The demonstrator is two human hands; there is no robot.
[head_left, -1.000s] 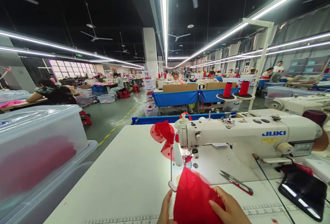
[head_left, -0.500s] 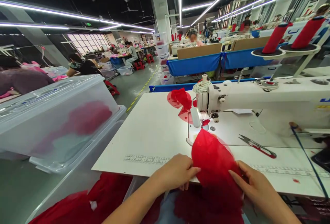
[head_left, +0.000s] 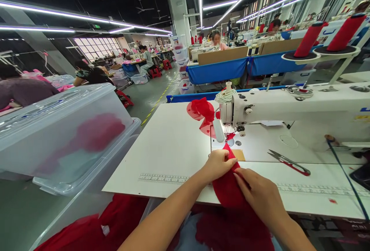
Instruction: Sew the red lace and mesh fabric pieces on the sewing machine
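Both hands hold a piece of sheer red fabric [head_left: 231, 189] just in front of the sewing machine [head_left: 260, 106]. My left hand [head_left: 218, 164] pinches it near its pointed tip, close to the needle area. Slightly nearer to me, my right hand [head_left: 256, 189] grips its right edge between thumb and fingers. The fabric is folded narrow at the top and hangs over the table edge toward my lap. Whether the tip lies under the presser foot I cannot tell. Red cut pieces with a crumpled bit [head_left: 202, 112] lie left of the machine head.
Thread snips [head_left: 289, 162] lie on the table [head_left: 162, 147] to the right. Red thread cones [head_left: 309, 41] stand behind the machine. A lidded clear plastic box [head_left: 63, 128] is at the left, above an open bin with red fabric [head_left: 115, 220]. Other people sit at machines farther back.
Both hands have moved inward and up toward the needle. The fabric, spread wide before, is now folded narrow between them.
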